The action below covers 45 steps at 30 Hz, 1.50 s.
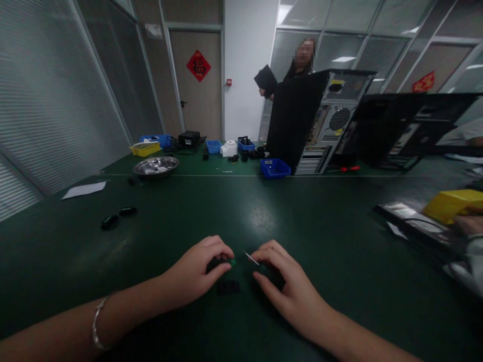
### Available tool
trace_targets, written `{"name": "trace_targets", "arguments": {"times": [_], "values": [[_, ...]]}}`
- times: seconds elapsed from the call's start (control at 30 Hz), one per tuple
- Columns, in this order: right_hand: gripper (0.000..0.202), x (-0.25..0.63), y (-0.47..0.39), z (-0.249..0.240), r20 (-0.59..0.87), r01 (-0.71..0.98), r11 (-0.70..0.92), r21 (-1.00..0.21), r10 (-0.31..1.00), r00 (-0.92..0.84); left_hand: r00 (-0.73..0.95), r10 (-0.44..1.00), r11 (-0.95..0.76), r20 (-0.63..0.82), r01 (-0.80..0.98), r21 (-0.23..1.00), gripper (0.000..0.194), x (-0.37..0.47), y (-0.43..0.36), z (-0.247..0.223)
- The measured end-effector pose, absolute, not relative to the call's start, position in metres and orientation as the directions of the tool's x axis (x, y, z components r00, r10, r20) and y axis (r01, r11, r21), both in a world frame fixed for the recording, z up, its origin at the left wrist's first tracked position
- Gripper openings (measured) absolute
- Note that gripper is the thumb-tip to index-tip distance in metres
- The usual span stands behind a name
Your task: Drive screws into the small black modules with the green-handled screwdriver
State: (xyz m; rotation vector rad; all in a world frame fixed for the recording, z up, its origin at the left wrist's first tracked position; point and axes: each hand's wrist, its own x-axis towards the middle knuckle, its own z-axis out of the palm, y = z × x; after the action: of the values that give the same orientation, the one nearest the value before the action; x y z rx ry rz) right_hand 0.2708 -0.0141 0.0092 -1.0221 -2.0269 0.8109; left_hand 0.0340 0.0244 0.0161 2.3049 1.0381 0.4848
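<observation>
My left hand (206, 261) is closed on a small green piece (233, 262) that looks like a circuit board; most of it is hidden by the fingers. Opposite it, a thin, flat, pale strip (251, 258) sticks out from the fingers of my right hand (285, 276), seen nearly edge-on. The two held pieces are apart, with a small gap between the hands. On the green table (188, 327) just below them lies a small dark rectangular part (228, 287), too dim to make out in detail.
Two small black items (109, 221) lie to the left, near a white paper (83, 190) and a metal bowl (156, 167). A blue bin (275, 169) stands by a computer tower (302, 120). At right are a yellow bin (451, 206) and drive-like hardware. Someone stands behind the tower.
</observation>
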Motion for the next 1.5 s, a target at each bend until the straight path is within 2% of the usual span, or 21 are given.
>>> {"name": "trace_targets", "arguments": {"times": [0.3, 0.57, 0.73, 0.93, 1.1, 1.27, 1.5], "values": [[0.026, 0.275, -0.019, 0.011, 0.351, 0.363, 0.525, -0.77, 0.823, -0.446, 0.667, 0.743, -0.572, 0.061, 0.585, 0.575, 0.017, 0.051, 0.039, 0.023], [0.029, 0.271, -0.024, 0.015, 0.339, 0.339, 0.522, -0.783, 0.814, -0.471, 0.58, 0.815, -0.409, 0.013, 0.558, 0.722, 0.016, 0.031, 0.012, 0.038], [0.025, 0.269, -0.027, 0.016, 0.294, 0.363, 0.518, -0.774, 0.803, -0.518, 0.544, 0.836, -0.413, 0.066, 0.546, 0.729, 0.025, 0.023, -0.006, 0.044], [0.031, 0.263, -0.04, 0.023, 0.209, 0.381, 0.5, -0.778, 0.777, -0.593, 0.504, 0.854, -0.402, 0.127, 0.487, 0.775, 0.027, -0.008, -0.021, 0.037], [0.041, 0.25, -0.049, 0.024, 0.203, 0.317, 0.516, -0.796, 0.72, -0.663, 0.524, 0.804, -0.573, 0.28, 0.556, 0.602, 0.032, -0.035, -0.037, 0.023], [0.031, 0.248, -0.046, 0.02, 0.264, 0.346, 0.511, -0.787, 0.785, -0.56, 0.548, 0.727, -0.686, 0.414, 0.618, 0.385, 0.028, -0.023, -0.032, 0.015], [0.022, 0.258, -0.037, 0.02, 0.307, 0.356, 0.536, -0.765, 0.79, -0.53, 0.702, 0.601, -0.799, 0.382, 0.505, 0.328, 0.023, 0.007, -0.016, 0.004]]}}
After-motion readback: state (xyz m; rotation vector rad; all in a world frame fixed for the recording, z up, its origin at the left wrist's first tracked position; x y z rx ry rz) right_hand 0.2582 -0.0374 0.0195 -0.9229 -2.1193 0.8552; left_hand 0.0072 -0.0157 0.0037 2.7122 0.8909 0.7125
